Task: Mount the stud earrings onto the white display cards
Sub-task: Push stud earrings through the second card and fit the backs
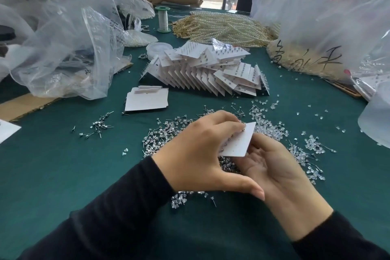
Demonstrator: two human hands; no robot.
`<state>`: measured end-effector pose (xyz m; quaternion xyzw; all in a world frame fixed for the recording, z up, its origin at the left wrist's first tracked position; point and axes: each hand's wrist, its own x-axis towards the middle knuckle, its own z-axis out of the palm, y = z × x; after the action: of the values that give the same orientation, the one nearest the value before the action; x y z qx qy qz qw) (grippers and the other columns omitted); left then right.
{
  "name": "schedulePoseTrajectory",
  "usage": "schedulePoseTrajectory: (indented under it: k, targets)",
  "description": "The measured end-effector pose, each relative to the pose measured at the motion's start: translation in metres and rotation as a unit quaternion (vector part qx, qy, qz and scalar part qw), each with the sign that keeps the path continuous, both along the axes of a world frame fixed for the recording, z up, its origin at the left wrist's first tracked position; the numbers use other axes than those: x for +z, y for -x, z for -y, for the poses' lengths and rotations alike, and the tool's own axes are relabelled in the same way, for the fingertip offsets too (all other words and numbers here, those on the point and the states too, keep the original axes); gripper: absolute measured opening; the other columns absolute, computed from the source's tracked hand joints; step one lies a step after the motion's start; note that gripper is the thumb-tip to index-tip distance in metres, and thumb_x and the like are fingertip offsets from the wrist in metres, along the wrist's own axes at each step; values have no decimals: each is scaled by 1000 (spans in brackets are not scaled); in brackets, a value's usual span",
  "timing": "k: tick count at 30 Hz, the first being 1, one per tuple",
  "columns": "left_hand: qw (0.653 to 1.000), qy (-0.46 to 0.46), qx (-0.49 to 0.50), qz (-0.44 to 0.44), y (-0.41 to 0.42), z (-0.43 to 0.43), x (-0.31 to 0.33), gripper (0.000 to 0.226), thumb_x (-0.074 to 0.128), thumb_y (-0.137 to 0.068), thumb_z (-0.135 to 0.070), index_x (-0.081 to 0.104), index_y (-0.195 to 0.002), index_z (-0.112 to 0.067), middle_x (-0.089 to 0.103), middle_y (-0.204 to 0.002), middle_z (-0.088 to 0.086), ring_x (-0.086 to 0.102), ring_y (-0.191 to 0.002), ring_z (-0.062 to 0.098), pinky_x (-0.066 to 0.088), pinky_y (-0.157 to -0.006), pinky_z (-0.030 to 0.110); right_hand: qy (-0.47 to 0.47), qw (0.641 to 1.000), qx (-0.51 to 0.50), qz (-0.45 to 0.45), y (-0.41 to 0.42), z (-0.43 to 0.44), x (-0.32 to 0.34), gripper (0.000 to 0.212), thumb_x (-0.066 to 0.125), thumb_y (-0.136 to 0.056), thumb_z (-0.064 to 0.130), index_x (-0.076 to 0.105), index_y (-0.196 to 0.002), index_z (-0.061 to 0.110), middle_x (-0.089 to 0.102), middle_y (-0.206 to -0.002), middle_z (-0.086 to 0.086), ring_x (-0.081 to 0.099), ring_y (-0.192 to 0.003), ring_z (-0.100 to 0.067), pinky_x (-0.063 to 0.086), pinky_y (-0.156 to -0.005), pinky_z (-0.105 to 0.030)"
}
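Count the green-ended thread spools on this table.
1: a green-ended spool stands upright at the far end of the table, just left of the pearl strands. The plastic bags around it may hide others.
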<state>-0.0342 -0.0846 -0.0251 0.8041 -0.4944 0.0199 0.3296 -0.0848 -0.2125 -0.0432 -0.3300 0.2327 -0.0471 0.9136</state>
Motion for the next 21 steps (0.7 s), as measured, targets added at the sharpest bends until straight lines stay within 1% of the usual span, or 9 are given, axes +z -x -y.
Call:
schedulePoseTrajectory:
  k: [1, 3, 6, 9, 11, 13, 15, 18, 21]
  targets:
    - [1000, -8, 4, 8, 0, 1, -1, 75, 77, -60, -50, 58, -116, -4, 59, -116, 5, 57, -104, 15, 44, -93, 25, -4, 1000, -15, 4, 0, 0, 0, 19, 63, -58, 5, 65, -75, -3, 64, -68, -13, 67, -62, -20, 58, -56, -27]
    - [999, 25, 32, 17, -1, 3, -3, 48, 73, -74, -28, 60, -113, -2, 63, -110, 8, 60, -99, 19, 47, -88, 31, 19, 999, -15, 21, 1, -2, -1, 17, 62, -63, 5, 65, -78, -3, 65, -72, -13, 66, -66, -20, 56, -56, -24]
    - [987, 121, 95, -44, -4, 3, -2, 18, 62, -82, -10, 67, -99, -10, 71, -91, 4, 66, -81, 16, 53, -72, 34, 49, 997, -5, 61, 3, -1, -3, 14, 58, -78, 2, 63, -90, -3, 67, -84, -15, 65, -83, -24, 58, -69, -32]
    - [956, 184, 156, -168, -11, -2, 1, 23, 63, -81, -9, 70, -79, -30, 72, -73, -5, 67, -69, 13, 56, -59, 30, 115, 987, 21, 108, 6, 0, -1, 26, 62, -72, 6, 66, -96, -3, 71, -91, -15, 67, -88, -24, 56, -78, -34]
    - [924, 215, 173, -264, -18, -7, 1, 26, 64, -80, -4, 70, -72, -28, 71, -66, -11, 66, -64, 3, 51, -54, 17, 216, 967, 51, 129, 9, 0, -1, 33, 68, -68, 12, 68, -101, 5, 72, -95, -12, 68, -93, -22, 54, -84, -32]
    - [897, 230, 169, -339, -23, -10, 1, 24, 63, -78, 1, 71, -74, -22, 71, -65, -10, 65, -62, 1, 48, -54, 12, 320, 935, 67, 138, 10, -2, -1, 36, 72, -70, 17, 67, -106, 13, 72, -99, -11, 66, -98, -22, 51, -90, -34]
    - [893, 224, 154, -358, -25, -12, 1, 20, 65, -77, 2, 72, -80, -16, 73, -72, -3, 67, -68, 6, 52, -60, 16, 407, 899, 62, 151, 10, -3, -1, 36, 69, -74, 16, 65, -110, 17, 69, -103, -8, 65, -100, -19, 49, -92, -38]
    - [899, 219, 139, -354, -26, -12, 1, 15, 67, -76, -1, 73, -85, -11, 74, -81, 4, 68, -75, 13, 55, -70, 22, 499, 846, 58, 178, 11, -6, 1, 32, 63, -83, 7, 62, -114, 15, 64, -107, -2, 63, -99, -13, 53, -85, -37]
    - [899, 214, 146, -353, -27, -13, 1, 11, 67, -78, -5, 72, -82, -14, 74, -76, 1, 67, -70, 10, 54, -65, 20, 519, 830, 61, 196, 12, -6, 2, 33, 59, -85, 0, 60, -116, 12, 60, -109, -4, 63, -93, -7, 53, -73, -20]
